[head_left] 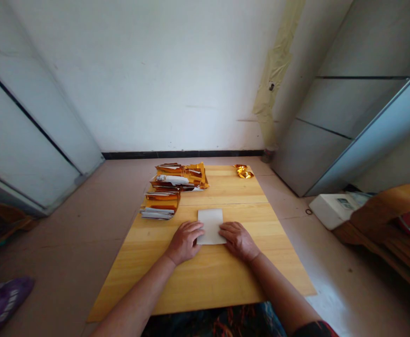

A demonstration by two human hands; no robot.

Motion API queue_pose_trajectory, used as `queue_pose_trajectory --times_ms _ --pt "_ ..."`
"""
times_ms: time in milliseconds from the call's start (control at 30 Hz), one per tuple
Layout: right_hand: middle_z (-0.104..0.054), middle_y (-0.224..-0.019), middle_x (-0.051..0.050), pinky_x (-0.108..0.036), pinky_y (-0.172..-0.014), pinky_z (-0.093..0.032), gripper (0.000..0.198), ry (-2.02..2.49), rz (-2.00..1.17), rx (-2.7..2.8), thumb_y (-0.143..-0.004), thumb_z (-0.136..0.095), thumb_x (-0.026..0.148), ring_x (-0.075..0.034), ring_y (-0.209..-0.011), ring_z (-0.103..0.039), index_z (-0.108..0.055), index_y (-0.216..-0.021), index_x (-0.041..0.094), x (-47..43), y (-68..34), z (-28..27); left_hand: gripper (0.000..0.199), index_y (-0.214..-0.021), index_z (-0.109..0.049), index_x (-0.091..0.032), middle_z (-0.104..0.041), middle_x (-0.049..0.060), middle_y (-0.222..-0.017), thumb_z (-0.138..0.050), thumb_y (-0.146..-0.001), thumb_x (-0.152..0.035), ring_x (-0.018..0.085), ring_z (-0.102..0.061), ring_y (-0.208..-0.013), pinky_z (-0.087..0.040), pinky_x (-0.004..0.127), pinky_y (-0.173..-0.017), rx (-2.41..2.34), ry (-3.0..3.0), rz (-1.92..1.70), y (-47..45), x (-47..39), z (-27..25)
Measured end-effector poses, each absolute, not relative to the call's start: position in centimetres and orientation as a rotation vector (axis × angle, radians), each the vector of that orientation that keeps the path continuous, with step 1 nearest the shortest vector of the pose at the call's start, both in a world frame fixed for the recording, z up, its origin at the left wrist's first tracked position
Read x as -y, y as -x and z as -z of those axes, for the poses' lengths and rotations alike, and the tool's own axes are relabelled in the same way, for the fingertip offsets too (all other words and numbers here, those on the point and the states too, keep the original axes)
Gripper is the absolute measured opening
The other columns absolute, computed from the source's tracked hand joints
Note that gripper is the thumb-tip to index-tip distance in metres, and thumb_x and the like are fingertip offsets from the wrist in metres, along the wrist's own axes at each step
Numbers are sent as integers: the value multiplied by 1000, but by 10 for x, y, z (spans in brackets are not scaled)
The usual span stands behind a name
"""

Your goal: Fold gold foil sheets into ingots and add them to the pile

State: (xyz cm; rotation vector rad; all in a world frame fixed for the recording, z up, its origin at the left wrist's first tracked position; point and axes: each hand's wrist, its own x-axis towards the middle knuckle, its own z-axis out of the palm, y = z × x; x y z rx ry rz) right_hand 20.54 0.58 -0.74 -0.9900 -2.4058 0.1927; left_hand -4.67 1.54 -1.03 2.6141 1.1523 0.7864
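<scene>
A small pale rectangle of paper [211,225] lies flat near the middle of the wooden table. At its left edge, my left hand [186,241] has curled fingers pressed on the paper, with the thumb beside the lower corner. My right hand [239,240] grips the opposite edge, its fingertips resting on the paper. Farther off to the left are gold foil sheets with white paper [182,177], lying in an untidy pile. A second, smaller gold foil stack [161,202] with pale paper edges sits nearer to my left hand.
Two crumpled gold foil pieces [244,172] lie at the table's far right corner. The wooden table [197,285] stands before a white wall. To the right are a grey refrigerator [322,126], a white box [333,210] and wooden furniture. A purple bag [6,302] lies on the left floor.
</scene>
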Motion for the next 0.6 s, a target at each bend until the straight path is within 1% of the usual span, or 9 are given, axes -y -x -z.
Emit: queue_pose_trajectory --times_ms 67,133,267,367,433,500,600 --pt "-64 -110 -10 -39 -90 -42 32 996 -190 2405 -74 -54 13 -23 -104 -54 -63 -104 20 -4 -205 5 41 -100 -66 -23 -62 7 -119 -56 -62 -11 23 -54 -112 -39 43 -100 -1151 -2610 -782 47 -15 10" --pt "-64 -111 -10 -39 -90 -42 34 1005 -193 2405 -74 -53 12 -23 -105 -54 -63 -106 20 -4 -205 4 40 -99 -67 -23 -62 7 -119 -56 -62 -11 23 -54 -112 -40 43 -100 -1156 -2603 -784 46 -14 9" --pt "-63 -112 -11 -41 -90 -43 40 1021 -196 2399 -73 -52 11 -24 -104 -55 -60 -113 18 -5 -206 7 39 -96 -68 -23 -62 7 -118 -56 -62 -10 23 -55 -110 -41 43 -98 -1170 -2588 -809 46 -14 9" --pt "-63 -112 -12 -40 -88 -43 40 1027 -193 2368 -74 -52 10 -23 -103 -55 -59 -112 18 -7 -206 11 37 -94 -68 -22 -63 7 -116 -57 -61 -9 23 -57 -107 -44 41 -96 -1198 -2550 -853 47 -15 11" --pt "-65 -108 -11 -38 -86 -44 37 1064 -195 2315 -76 -49 9 -22 -98 -57 -60 -111 18 -10 -204 14 37 -95 -68 -22 -65 7 -113 -56 -63 -7 22 -59 -103 -46 38 -93 -1225 -2505 -894 47 -18 14" --pt "-67 -98 -10 -35 -82 -45 34 1154 -201 2249 -79 -46 9 -20 -89 -59 -62 -108 19 -15 -200 16 38 -97 -68 -22 -68 5 -106 -53 -67 -5 19 -61 -98 -48 35 -90 -1262 -2447 -941 46 -23 17" --pt "-68 -87 -8 -31 -75 -45 30 1303 -198 2184 -79 -47 8 -19 -81 -59 -65 -100 19 -26 -193 17 41 -95 -68 -22 -70 3 -95 -48 -68 2 17 -63 -90 -49 31 -84 -1349 -2373 -984 41 -31 20"
